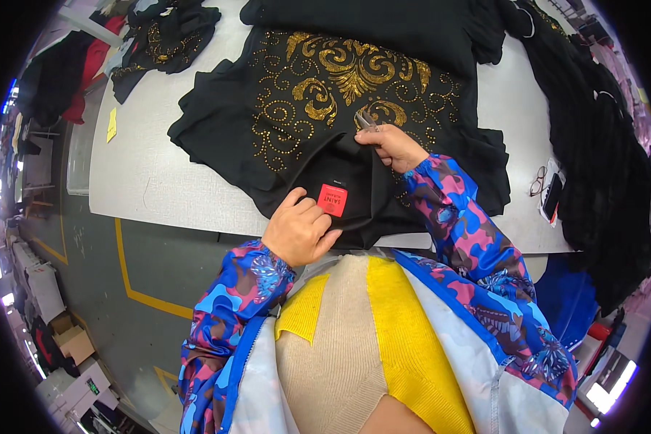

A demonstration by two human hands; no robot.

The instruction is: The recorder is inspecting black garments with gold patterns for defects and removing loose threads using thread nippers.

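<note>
The left hand (301, 228) lay at the open neck of a black T-shirt (318, 129), fingers half curled and thumb apart; whether it pinched the cloth could not be told. The right hand (394, 147) was closed around small metal snips (367, 121), tips pointing away from the body. The shirt was spread on the table (159, 159), its neck nearest the wearer and a red label (333, 200) showing inside. It looked light, soft and limp, likely to fold and slide rather than hold shape. The gold sequin pattern (354, 69) was probably stiffer, rougher and easily snagged, so the plain neckline edge or a side seam seemed the safer hold, with metal tips kept off the sequins.
</note>
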